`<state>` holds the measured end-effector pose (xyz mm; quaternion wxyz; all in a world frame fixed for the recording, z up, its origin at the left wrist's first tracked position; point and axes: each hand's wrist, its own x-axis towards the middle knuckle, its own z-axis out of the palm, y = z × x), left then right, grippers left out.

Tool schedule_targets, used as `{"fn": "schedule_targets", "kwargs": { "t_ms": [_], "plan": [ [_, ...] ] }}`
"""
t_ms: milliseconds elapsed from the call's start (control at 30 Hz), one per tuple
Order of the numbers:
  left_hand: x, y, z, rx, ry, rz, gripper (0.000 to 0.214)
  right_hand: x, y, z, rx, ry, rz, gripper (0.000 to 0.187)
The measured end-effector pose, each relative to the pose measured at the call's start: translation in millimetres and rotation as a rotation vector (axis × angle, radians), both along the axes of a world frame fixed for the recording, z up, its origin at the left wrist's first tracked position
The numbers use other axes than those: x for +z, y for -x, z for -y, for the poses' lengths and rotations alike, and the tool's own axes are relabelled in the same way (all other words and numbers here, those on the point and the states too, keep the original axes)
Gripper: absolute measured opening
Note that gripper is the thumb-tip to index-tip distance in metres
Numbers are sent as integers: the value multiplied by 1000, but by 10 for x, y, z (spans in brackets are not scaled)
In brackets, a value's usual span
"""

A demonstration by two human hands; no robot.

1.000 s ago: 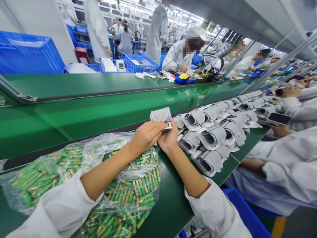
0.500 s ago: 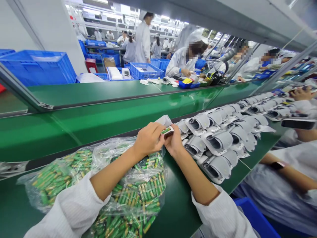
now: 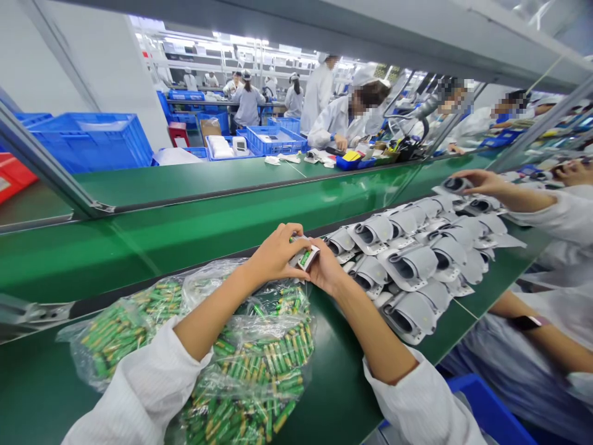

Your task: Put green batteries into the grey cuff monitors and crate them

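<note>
My left hand (image 3: 277,253) and my right hand (image 3: 327,269) are closed together on a small white device (image 3: 306,255) with green batteries showing in its open back. The left fingers press on the batteries from above; the right hand cups the device from below. Under my left forearm lie clear plastic bags of green batteries (image 3: 259,364). To the right, several white devices with grey wrist cuffs (image 3: 407,267) are stacked in rows on the green worktop (image 3: 333,383).
A green conveyor belt (image 3: 185,216) runs behind my hands. A co-worker's hand (image 3: 477,180) on the right reaches onto the far cuffs. Blue crates (image 3: 92,139) and people in white coats fill the background. A blue bin (image 3: 491,414) sits at lower right.
The device has been turned in my hands: its grey cuff stuck up above them before, and the battery side now faces up. The co-worker's hand has reached in over the far cuffs.
</note>
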<state>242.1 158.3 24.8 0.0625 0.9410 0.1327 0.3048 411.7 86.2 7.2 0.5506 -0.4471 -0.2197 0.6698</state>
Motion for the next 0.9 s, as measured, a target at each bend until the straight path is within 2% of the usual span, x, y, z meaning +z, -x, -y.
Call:
{"fn": "schedule_targets", "kwargs": {
  "t_ms": [233,567,733,900],
  "plan": [
    [42,8,-26,15,-33,-75,65,-47,-19,-15,69,-26,-1,28],
    [89,1,0,27,-102,-106,68,-75,-26,-10,89,-39,-7,25],
    [116,-7,8,21,-108,-126,65,-59,-32,9,57,-49,-29,18],
    [147,-9,77,32,-115,-180,48,-79,-28,-15,-2,-34,-59,20]
  ]
}}
